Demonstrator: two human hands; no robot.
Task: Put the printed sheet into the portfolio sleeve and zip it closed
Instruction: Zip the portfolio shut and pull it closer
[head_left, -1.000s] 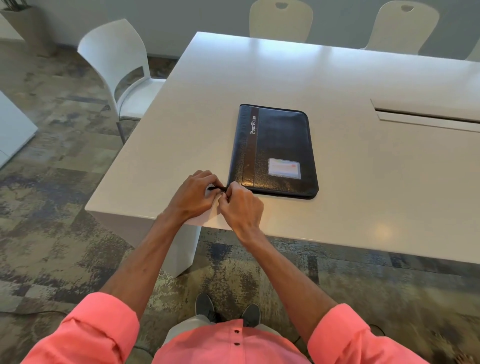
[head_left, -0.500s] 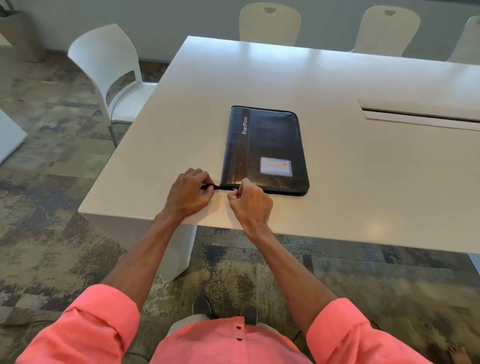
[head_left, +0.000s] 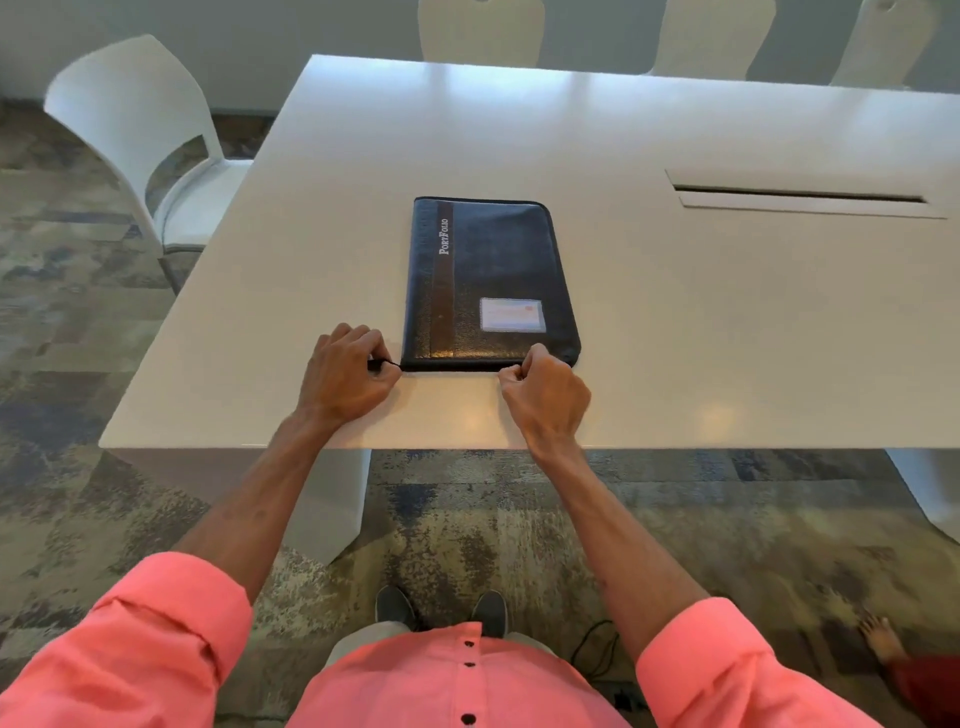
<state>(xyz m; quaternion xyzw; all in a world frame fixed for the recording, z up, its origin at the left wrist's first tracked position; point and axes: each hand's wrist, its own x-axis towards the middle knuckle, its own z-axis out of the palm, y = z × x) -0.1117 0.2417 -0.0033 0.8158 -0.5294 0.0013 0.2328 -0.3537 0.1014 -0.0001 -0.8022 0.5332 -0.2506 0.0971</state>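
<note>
A black portfolio sleeve (head_left: 493, 275) with a brown stripe, the word "Portfolio" and a small card window lies flat and closed on the white table (head_left: 675, 322). My left hand (head_left: 348, 376) pinches the black zipper tail at the sleeve's near left corner. My right hand (head_left: 545, 395) is fisted on the zipper pull along the near edge, close to the near right corner. No printed sheet shows anywhere.
A white chair (head_left: 140, 140) stands at the table's left end, and more chairs line the far side. A long cable slot (head_left: 800, 197) is cut into the table at the right. Another person's hand (head_left: 883, 639) shows on the floor at lower right.
My right hand has slid to the right along the sleeve's near edge, away from my left hand, which has stayed at the near left corner.
</note>
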